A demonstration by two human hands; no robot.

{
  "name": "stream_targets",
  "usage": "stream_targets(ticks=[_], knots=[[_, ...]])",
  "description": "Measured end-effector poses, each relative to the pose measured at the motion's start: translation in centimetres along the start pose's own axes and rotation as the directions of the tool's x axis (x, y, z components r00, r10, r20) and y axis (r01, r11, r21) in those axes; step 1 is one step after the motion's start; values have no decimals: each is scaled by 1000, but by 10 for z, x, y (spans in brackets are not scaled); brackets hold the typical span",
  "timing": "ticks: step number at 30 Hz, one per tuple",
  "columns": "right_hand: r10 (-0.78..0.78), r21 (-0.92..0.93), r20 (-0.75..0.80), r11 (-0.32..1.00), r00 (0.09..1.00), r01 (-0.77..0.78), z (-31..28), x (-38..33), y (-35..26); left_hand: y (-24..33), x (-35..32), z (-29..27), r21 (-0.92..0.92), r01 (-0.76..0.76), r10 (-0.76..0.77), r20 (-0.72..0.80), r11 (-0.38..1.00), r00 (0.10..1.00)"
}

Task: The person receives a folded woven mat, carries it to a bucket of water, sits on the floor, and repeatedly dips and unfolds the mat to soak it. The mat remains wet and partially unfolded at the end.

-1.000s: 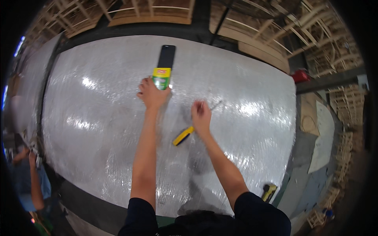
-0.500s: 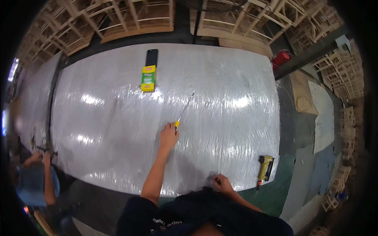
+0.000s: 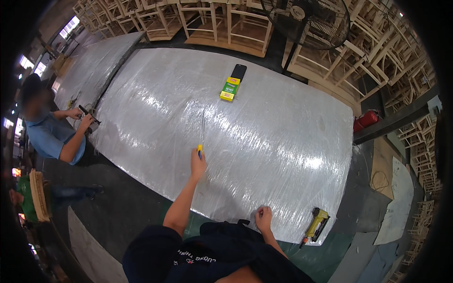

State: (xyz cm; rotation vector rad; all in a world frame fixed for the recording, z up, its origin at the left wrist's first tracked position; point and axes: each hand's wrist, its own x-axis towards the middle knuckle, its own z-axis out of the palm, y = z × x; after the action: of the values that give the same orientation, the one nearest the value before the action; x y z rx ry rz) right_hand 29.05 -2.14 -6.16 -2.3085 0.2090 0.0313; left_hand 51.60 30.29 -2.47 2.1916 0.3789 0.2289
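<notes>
My left hand grips the yellow and blue handle of a screwdriver. Its long thin metal shaft points away from me over the plastic-wrapped tabletop; whether the tip touches the wrap, I cannot tell. Close to the near edge, my right hand rests with curled fingers, and what they hold, if anything, is too small to name. To its right lies a yellow-green nail gun with an orange hose fitting. Beyond the screwdriver sit a yellow and green box and a black phone touching its far end.
At the left, a co-worker in a blue shirt handles a dark tool beside another wrapped surface. A large black fan and wooden chair frames stand behind. A red fire extinguisher is by a post.
The view has turned to the left, bringing the co-worker and the fan further into sight. My left hand has carried the screwdriver leftward across the wrap, its tip now left of the box.
</notes>
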Motion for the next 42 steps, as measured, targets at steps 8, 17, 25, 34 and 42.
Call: stream_targets(ticks=[8, 17, 25, 34, 42], knots=[[10, -133, -2, 991, 1000, -10, 1, 11, -5, 73, 174, 52, 298, 44, -33, -41, 954, 999], [35, -88, 69, 996, 997, -29, -1, 19, -13, 69, 210, 89, 483, 76, -84, -6, 872, 996], [21, -127, 141, 992, 990, -3, 2, 9, -11, 35, 79, 60, 304, -182, 198, -23, 935, 980], [-69, -114, 144, 990, 987, 86, 3, 7, 6, 25, -192, 2, -226, -286, 362, 484, 931, 797], [-155, 124, 166, 983, 974, 136, -6, 1, 20, 24, -241, -27, -228, -158, 253, 488, 961, 835]])
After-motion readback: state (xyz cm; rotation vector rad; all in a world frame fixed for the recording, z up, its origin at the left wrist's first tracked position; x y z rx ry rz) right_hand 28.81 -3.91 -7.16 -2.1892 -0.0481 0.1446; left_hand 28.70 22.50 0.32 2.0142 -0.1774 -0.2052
